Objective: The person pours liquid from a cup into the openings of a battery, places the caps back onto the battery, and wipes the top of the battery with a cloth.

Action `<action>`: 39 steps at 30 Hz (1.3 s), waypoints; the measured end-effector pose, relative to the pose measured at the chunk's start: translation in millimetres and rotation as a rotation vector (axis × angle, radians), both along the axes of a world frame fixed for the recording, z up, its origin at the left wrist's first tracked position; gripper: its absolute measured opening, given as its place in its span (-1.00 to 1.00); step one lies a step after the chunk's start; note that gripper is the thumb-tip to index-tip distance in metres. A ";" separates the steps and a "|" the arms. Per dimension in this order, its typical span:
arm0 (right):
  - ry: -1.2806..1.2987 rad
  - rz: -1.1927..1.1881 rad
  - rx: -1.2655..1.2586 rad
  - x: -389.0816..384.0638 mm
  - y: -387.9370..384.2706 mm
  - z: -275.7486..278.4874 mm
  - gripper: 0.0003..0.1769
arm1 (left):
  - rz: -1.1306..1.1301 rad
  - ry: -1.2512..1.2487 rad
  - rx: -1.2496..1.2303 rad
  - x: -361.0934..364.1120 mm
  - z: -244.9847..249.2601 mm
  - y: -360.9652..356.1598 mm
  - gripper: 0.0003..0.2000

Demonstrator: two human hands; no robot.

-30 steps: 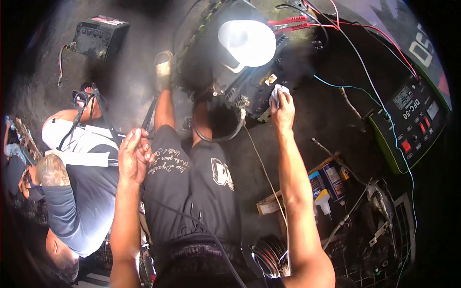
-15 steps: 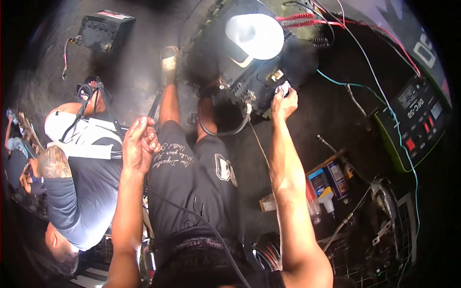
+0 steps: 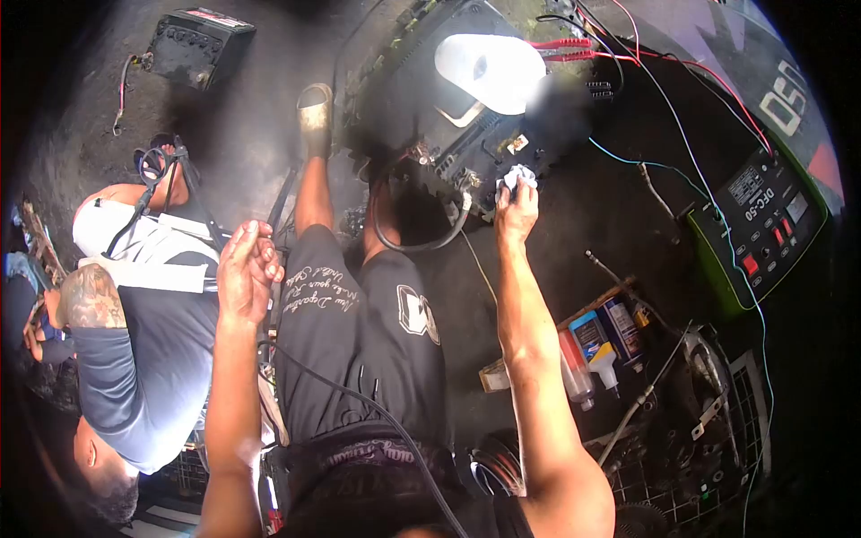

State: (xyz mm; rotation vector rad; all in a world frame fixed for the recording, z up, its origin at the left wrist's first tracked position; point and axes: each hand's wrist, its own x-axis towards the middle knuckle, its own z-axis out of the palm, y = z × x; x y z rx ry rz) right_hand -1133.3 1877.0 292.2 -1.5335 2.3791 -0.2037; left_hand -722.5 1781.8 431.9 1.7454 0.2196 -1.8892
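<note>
My right hand (image 3: 517, 213) is closed on a crumpled white cloth (image 3: 517, 181), at the near edge of a dark battery (image 3: 489, 143). On top of the battery sits a white plastic container (image 3: 489, 73), brightly lit. A thick black cable (image 3: 426, 246) curves from a corroded terminal (image 3: 468, 182) at the battery's near side. My left hand (image 3: 247, 273) is raised in the air above my leg, its fingers loosely curled; whether anything small is between them cannot be made out.
A co-worker (image 3: 148, 359) sits at the left. Another battery (image 3: 199, 49) lies at the upper left. At the right stand a green-edged charger (image 3: 762, 224) with red and blue wires, and a wooden tray (image 3: 496, 376) with bottles.
My right hand has moved slightly left and back toward me with the cloth, which now shows more. The left hand has shifted slightly left.
</note>
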 end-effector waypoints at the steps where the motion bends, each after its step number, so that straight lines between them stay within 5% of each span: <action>1: 0.002 -0.009 -0.003 4.4 0.7 -0.2 -0.59 | -0.009 0.002 -0.003 -1.0 -0.4 0.0 -0.79; 3: 0.108 -0.169 0.038 13.8 0.0 -7.9 -0.59 | -0.005 0.024 0.020 -5.4 -0.8 -4.7 -0.78; 11: 0.053 -0.133 0.099 10.6 1.6 -1.8 -0.60 | -0.013 0.003 0.036 -4.2 -4.9 -5.0 -0.78; 19: 0.151 -0.367 -0.002 12.8 0.8 -7.7 -0.65 | -0.013 0.062 0.039 -12.0 -2.7 -10.6 -0.79; 22: -0.271 -0.549 -0.004 -32.5 -1.2 -6.8 -0.68 | -0.006 0.037 0.028 -8.4 2.8 -11.8 -0.80; 25: 0.106 -0.410 -0.059 -62.2 -36.1 5.5 -0.63 | -0.012 -0.026 0.020 2.5 2.5 -8.9 -0.81; 34: 0.070 0.057 -0.067 -92.1 -84.4 -18.9 -0.64 | -0.031 -0.056 0.045 -5.6 1.1 0.4 -0.79; 39: 0.151 0.063 -0.056 -86.4 -86.8 -28.5 -0.67 | -0.057 -0.055 0.065 -16.3 -5.9 -2.1 -0.79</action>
